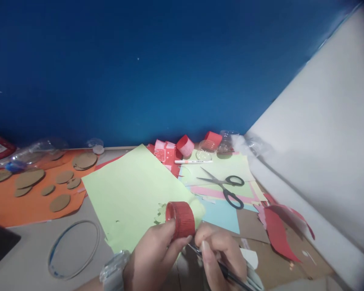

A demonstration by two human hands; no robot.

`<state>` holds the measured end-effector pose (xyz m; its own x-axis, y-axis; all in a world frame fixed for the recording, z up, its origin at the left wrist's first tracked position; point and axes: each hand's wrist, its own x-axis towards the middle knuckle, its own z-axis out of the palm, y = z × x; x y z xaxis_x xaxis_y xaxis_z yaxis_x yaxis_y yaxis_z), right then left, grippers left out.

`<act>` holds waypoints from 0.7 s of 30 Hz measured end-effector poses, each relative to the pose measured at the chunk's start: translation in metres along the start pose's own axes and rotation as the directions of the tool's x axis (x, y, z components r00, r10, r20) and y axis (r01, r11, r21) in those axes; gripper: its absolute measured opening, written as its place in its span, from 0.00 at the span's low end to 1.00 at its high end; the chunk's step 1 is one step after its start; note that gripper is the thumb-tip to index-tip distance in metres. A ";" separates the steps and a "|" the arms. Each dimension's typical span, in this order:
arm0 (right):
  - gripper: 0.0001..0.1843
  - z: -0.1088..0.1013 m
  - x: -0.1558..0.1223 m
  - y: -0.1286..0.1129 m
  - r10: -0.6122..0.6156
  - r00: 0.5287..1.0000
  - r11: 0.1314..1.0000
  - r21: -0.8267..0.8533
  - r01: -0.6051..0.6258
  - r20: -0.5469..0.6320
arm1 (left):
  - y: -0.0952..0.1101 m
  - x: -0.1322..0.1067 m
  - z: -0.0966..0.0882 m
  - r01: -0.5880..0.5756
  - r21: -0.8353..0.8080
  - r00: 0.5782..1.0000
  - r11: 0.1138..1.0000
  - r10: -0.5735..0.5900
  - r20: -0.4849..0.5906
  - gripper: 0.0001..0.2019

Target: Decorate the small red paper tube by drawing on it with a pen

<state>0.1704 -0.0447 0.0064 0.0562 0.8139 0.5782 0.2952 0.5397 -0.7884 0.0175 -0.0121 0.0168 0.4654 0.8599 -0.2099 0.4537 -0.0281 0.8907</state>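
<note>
My left hand (153, 252), with a clear band on its wrist, grips a short red cylinder (184, 220) between thumb and fingers. Fine lines run along the cylinder's side, and its round opening faces left. Close at its right, my right hand (223, 250) is closed around a slim pen-like tool (196, 249) with a dark handle and a metallic front. The tool's tip is at the lower edge of the cylinder; whether they touch is unclear. Behind both hands lies a light green sheet (124, 190) with small torn green bits on it.
Black-handled scissors (223, 182) lie open on papers at right. A white marker (194, 161) and a pink-red paper ring (185, 145) sit behind. Cardboard discs (60, 203) rest on orange paper (6, 206) at left, near a clear hoop (74, 250). Curled red paper (279, 232) lies right.
</note>
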 end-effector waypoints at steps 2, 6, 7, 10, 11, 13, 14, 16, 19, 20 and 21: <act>0.10 0.002 0.003 0.000 -0.028 0.998 1.000 0.012 0.029 -0.050 | 0.000 0.000 -0.001 -0.015 0.023 1.000 1.000 0.015 0.004 0.12; 0.09 0.001 0.007 -0.001 -0.004 1.000 0.999 0.042 0.004 -0.011 | 0.002 -0.002 -0.002 -0.034 0.041 0.999 0.999 0.034 0.007 0.12; 0.09 0.000 0.006 -0.001 0.004 1.000 0.999 0.051 -0.003 -0.001 | 0.003 -0.002 -0.003 -0.039 0.033 0.999 0.999 0.039 0.007 0.12; 0.10 -0.001 0.005 -0.001 0.034 0.999 0.996 0.085 -0.036 0.025 | 0.004 -0.003 -0.004 -0.035 0.004 0.999 0.999 0.035 0.005 0.12; 0.10 -0.001 0.005 -0.001 0.045 0.998 0.994 0.100 -0.048 0.034 | 0.004 -0.003 -0.004 -0.039 -0.011 0.999 0.999 0.039 0.007 0.12; 0.09 0.000 0.005 -0.002 0.063 0.997 0.989 0.128 -0.069 0.050 | 0.002 -0.003 -0.004 -0.055 -0.049 0.998 0.997 0.056 0.022 0.11; 0.08 0.001 0.005 -0.002 0.072 0.996 0.988 0.135 -0.079 0.054 | 0.001 -0.002 -0.004 -0.066 -0.070 0.997 0.995 0.069 0.033 0.10; 0.08 0.001 0.005 -0.003 0.094 0.994 0.985 0.141 -0.101 0.056 | -0.001 -0.001 -0.004 -0.087 -0.106 0.995 0.991 0.092 0.048 0.08; 0.08 0.001 0.004 -0.003 0.116 0.992 0.980 0.160 -0.122 0.043 | -0.001 0.000 -0.003 -0.104 -0.115 0.993 0.988 0.109 0.035 0.08; 0.08 0.001 0.004 -0.002 0.120 0.992 0.978 0.166 -0.124 0.034 | 0.000 0.000 -0.003 -0.111 -0.092 0.993 0.990 0.115 0.032 0.09; 0.09 0.001 0.004 -0.001 0.124 0.992 0.977 0.170 -0.126 0.019 | 0.001 -0.001 -0.003 -0.118 -0.055 0.992 0.991 0.120 0.034 0.11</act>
<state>0.1694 -0.0421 0.0091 0.0743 0.8786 0.4717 0.1193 0.4617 -0.8789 0.0156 -0.0114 0.0194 0.5420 0.8325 -0.1146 0.3529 -0.1017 0.9301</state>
